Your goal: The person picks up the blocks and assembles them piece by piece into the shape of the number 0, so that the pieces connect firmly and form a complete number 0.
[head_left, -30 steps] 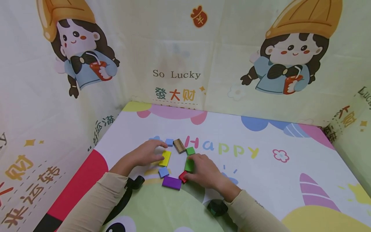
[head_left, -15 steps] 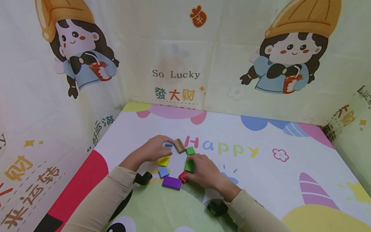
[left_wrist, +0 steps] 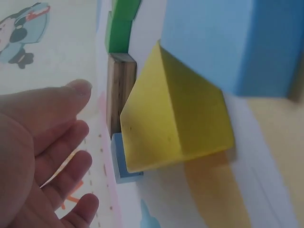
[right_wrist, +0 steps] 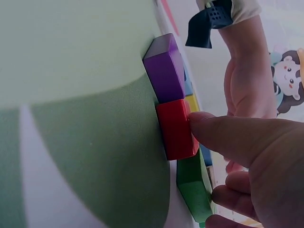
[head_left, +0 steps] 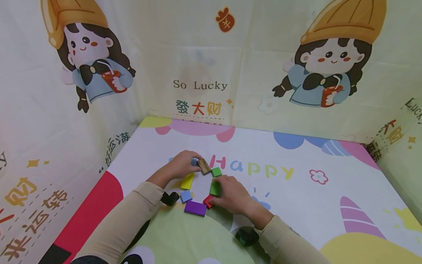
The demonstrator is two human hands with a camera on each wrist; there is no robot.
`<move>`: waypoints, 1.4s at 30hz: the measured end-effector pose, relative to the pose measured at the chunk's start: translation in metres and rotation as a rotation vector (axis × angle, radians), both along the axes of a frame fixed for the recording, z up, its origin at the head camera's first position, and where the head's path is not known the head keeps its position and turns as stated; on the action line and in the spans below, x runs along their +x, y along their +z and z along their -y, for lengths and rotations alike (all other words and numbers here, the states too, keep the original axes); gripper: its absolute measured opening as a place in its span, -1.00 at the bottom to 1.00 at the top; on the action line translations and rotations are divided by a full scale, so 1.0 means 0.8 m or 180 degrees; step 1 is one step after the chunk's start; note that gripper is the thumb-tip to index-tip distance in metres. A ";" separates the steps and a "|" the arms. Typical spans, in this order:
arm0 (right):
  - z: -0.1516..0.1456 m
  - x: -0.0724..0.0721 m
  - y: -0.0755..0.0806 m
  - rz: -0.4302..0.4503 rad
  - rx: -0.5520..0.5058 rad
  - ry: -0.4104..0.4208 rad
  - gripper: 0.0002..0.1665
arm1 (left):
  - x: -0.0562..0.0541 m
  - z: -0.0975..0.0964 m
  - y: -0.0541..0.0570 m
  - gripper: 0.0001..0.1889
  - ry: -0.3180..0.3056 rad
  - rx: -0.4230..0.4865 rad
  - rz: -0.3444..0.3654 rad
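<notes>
Small coloured blocks lie in a ring. My left hand (head_left: 181, 165) is at its far left side, fingertips by a blue block (head_left: 194, 161) and a brown wooden block (head_left: 204, 167). In the left wrist view its fingers are spread, and whether they touch is unclear. A yellow wedge-shaped block (left_wrist: 175, 118) stands below that hand. At the ring's right side, my right hand (head_left: 234, 194) has its thumb on a red block (right_wrist: 175, 130) and its fingers against a green block (right_wrist: 195, 187). A smaller green block (head_left: 216, 171) lies just beyond.
A purple block (head_left: 195, 208) and a second blue block (head_left: 186, 196) form the near part of the ring. Under them is a printed tabletop (head_left: 287, 198). Behind it hangs a cartoon-printed cloth (head_left: 254, 73). Black straps with devices hang at both wrists.
My left hand has moved away and to the right, from beside the yellow block to the far blue and brown blocks. My right hand stays at the red and green blocks.
</notes>
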State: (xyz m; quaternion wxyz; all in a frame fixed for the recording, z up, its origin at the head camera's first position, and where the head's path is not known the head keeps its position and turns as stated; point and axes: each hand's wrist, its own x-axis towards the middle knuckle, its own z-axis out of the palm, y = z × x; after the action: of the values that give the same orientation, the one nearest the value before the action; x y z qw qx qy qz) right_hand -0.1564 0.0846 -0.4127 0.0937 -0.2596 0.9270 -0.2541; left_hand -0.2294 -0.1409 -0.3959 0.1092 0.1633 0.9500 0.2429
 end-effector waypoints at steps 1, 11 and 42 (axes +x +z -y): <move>0.000 0.000 0.000 0.0004 0.0002 -0.0004 -0.27 | -0.001 -0.002 0.000 -0.56 -0.0003 -0.0035 -0.0008; 0.001 0.001 0.000 0.0010 -0.0007 -0.0036 -0.27 | -0.007 -0.015 0.003 -0.56 0.0011 -0.0298 -0.0034; 0.000 -0.001 -0.001 -0.0042 -0.0024 0.0009 -0.26 | -0.020 -0.037 -0.003 -0.62 0.0220 -0.0575 -0.0118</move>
State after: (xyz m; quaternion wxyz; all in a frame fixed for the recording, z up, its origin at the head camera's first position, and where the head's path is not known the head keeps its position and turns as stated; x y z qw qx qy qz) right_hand -0.1569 0.0842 -0.4137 0.0869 -0.2630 0.9262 -0.2558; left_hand -0.2453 -0.1111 -0.3984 0.0974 0.1244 0.9749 0.1568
